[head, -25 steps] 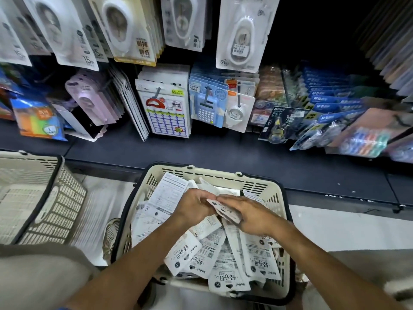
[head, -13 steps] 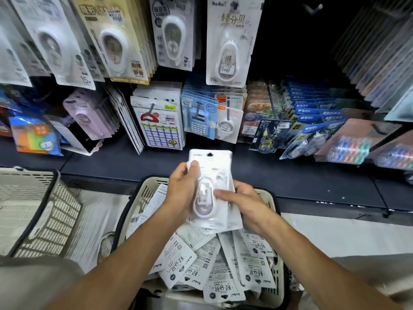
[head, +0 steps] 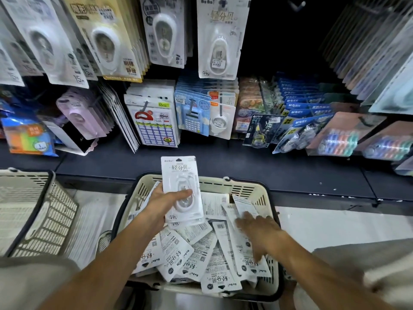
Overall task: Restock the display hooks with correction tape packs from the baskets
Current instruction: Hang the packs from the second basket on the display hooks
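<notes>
Left hand (head: 161, 205) grips your white carded correction tape pack (head: 181, 189) upright above the cream plastic basket (head: 252, 189); right hand (head: 259, 231), fingers spread, rests on loose packs (head: 192, 253) piled inside. Matching pack (head: 220, 36) hangs above.

A white pack (head: 181, 186) is held upright, face up, over the cream basket (head: 252, 191), which is filled with more white packs (head: 201, 251) heaped flat, while one like it (head: 220, 39) is hung on a hook above.
</notes>
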The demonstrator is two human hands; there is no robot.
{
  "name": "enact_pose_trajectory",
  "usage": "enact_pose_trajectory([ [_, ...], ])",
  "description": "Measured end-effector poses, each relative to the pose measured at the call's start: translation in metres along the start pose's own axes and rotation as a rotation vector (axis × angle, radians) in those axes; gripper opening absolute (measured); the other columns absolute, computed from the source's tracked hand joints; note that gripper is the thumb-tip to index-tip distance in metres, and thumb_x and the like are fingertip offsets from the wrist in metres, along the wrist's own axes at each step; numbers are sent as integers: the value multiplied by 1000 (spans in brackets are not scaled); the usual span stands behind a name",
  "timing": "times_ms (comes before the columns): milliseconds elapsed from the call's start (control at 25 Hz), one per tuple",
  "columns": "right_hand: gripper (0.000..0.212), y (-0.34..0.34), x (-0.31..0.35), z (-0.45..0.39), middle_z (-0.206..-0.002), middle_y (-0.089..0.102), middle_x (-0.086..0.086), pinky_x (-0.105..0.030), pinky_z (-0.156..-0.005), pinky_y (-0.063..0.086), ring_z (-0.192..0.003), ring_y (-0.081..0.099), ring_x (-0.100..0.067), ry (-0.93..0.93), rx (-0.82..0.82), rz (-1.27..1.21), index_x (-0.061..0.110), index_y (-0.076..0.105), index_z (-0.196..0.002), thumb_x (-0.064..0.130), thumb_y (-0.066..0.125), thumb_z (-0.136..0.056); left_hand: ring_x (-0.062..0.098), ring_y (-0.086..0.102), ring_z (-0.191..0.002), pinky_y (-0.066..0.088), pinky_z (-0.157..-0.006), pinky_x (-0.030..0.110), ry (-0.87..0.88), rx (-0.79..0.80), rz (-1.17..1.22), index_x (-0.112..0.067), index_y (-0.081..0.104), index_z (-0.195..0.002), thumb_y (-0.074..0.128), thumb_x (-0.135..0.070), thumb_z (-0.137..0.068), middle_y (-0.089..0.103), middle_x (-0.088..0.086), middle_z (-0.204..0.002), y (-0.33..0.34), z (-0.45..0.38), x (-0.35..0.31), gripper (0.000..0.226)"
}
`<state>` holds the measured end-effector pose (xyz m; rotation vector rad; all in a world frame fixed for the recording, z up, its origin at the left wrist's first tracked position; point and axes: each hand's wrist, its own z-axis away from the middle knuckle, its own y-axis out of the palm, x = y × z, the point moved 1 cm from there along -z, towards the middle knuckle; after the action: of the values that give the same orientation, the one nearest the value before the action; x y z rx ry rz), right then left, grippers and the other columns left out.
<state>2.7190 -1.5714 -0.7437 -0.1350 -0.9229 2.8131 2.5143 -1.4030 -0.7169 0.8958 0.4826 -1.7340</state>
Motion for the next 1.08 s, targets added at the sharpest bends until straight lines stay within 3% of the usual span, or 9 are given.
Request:
enact_pose_trajectory([
  [160, 41, -16, -10, 2, -102, 57, -4, -33, -84, 50, -94, 62, -23, 64, -390, -133, 14, 52, -133, 7, 55, -93, 21, 78, -68, 58, -48, 31, 23, 0, 35, -20, 64, -117, 85, -3, -75, 81, 1, -86, -1, 0, 4, 50],
  [280, 8, -49, -40, 10, -102, 66, -15, -37, -80, 48, -99, 63, -36, 131, -576, -359, 12, 53, -93, 6, 49, -91, 19, 78, -66, 57, -47, 30, 55, -56, 35, -21, 65, -114, 85, -2, -76, 81, 0, -83, -4, -1, 4, 46],
  [440, 14, -82, -62, 27, -92, 73, -3, -39, -79, 54, -88, 67, -25, -92, -721, -681, 15, 65, -94, 6, 54, -97, 18, 73, -82, 53, -59, 30, 167, -150, -166, -21, 61, -113, 85, -4, -78, 76, 1, -98, -10, -1, 2, 46],
  [560, 16, -104, -56, 43, -81, 75, 3, -27, -64, 52, -72, 66, -11, -403, -521, -1082, 23, 75, -91, 14, 63, -96, 13, 69, -90, 47, -65, 28, 184, -27, -318, -32, 60, -108, 83, -8, -79, 74, -8, -99, -6, 3, -4, 45],
  [640, 15, -105, -40, 42, -73, 72, -1, -27, -48, 46, -60, 60, -16, -402, -471, -1147, 23, 75, -91, 16, 63, -97, 27, 72, -97, 56, -77, 36, 79, 245, -234, -23, 63, -125, 76, -22, -88, 77, 0, -107, 2, 6, -3, 40],
  [760, 13, -95, -6, 25, -67, 70, -1, -23, -35, 41, -43, 54, -12, -281, -621, -1240, 18, 72, -91, 14, 61, -98, 34, 71, -110, 58, -94, 44, -84, 514, -221, -19, 65, -131, 74, -59, -80, 75, 11, -120, 11, 13, 6, 65],
  [880, 7, -83, 0, 10, -91, 70, -7, -30, -44, 54, -54, 64, -12, -164, -715, -1650, 15, 66, -101, 11, 62, -98, 21, 77, -99, 61, -78, 32, -28, 415, -335, -24, 62, -128, 95, -31, -64, 79, 0, -110, 14, 10, 13, 73],
  [960, 23, -64, -18, 4, -115, 66, -6, -38, -71, 59, -83, 67, -19, -70, -624, -1430, 20, 61, -114, 8, 62, -95, 22, 77, -95, 61, -76, 33, 1, 285, -271, -22, 63, -126, 90, -18, -72, 80, 0, -106, 9, 4, 15, 61],
  [1080, 52, -7, -16, -8, -132, 59, -6, -40, -106, 44, -117, 56, -26, 38, -277, -188, 21, 51, -139, 6, 60, -90, 22, 78, -91, 61, -74, 35, 18, 153, -140, -21, 65, -125, 87, -18, -74, 81, 1, -103, -6, -5, 15, 56],
])
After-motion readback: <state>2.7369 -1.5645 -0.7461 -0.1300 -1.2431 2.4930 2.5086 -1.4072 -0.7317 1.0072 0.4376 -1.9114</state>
